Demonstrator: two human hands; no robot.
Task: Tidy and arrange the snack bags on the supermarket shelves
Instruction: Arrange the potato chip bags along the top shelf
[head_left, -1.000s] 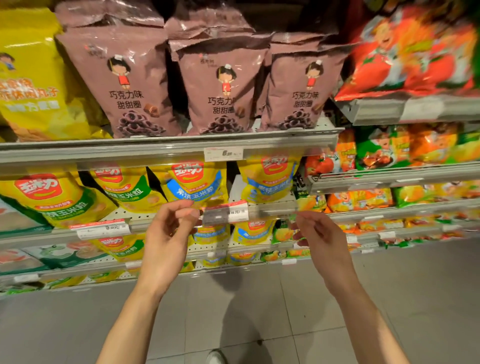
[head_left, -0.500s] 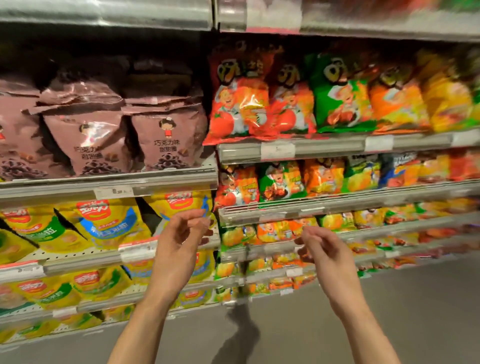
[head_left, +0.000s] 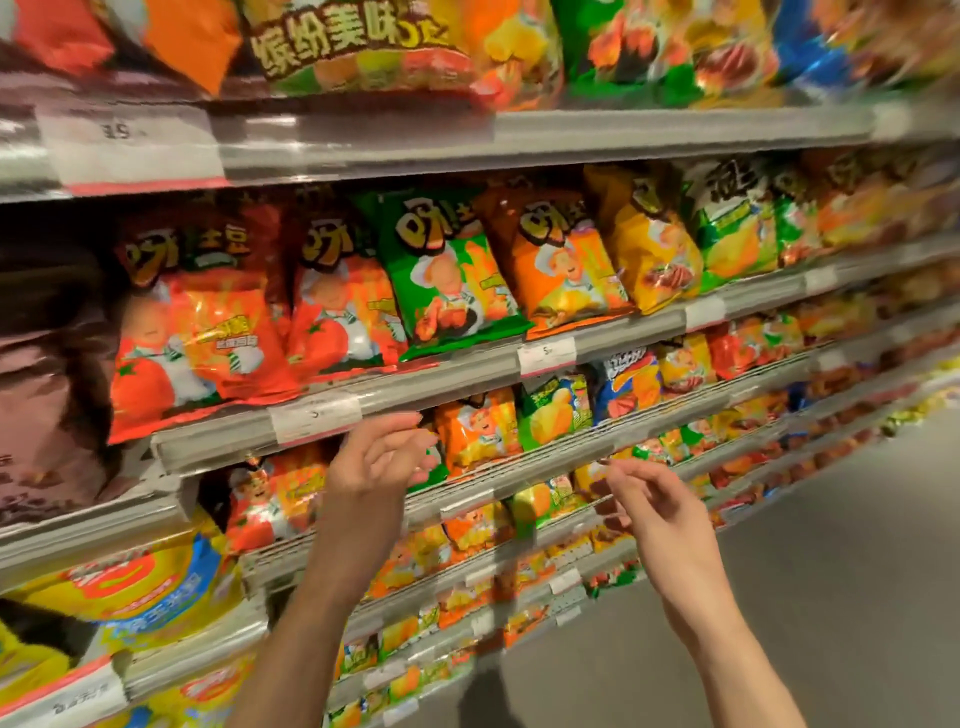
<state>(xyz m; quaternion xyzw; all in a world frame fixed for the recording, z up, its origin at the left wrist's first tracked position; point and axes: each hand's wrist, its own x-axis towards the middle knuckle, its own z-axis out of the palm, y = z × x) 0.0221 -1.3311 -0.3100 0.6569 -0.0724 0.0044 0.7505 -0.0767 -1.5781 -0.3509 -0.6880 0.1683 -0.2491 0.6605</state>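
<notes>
1. Both hands are raised in front of the shelves and hold nothing. The left hand (head_left: 376, 462) has its fingers (head_left: 400, 423) loosely spread just under the price rail (head_left: 332, 421); the right hand (head_left: 657, 506) hangs slack, fingers slightly curled, apart from any bag.
2. The snack bags stand in a row on the shelf above the left hand: two red tomato bags (head_left: 202, 322), a green bag (head_left: 447, 280), an orange bag (head_left: 563, 265) and a yellow bag (head_left: 649, 249).
3. Orientation: each bag stands on its bottom seam, long axis roughly vertical, printed face outward toward the aisle. They lean and overlap, each bag partly covering its neighbour.
4. Risk, as I judge it: the bottom edges of the red and green bags overhang the rail. A reach upward from below could catch those edges and tip a bag off the shelf.
5. A second risk: pulling one bag from the overlapped row may drag its neighbour askew.
6. The view is blurred, so fine contact is hard to tell.
</notes>
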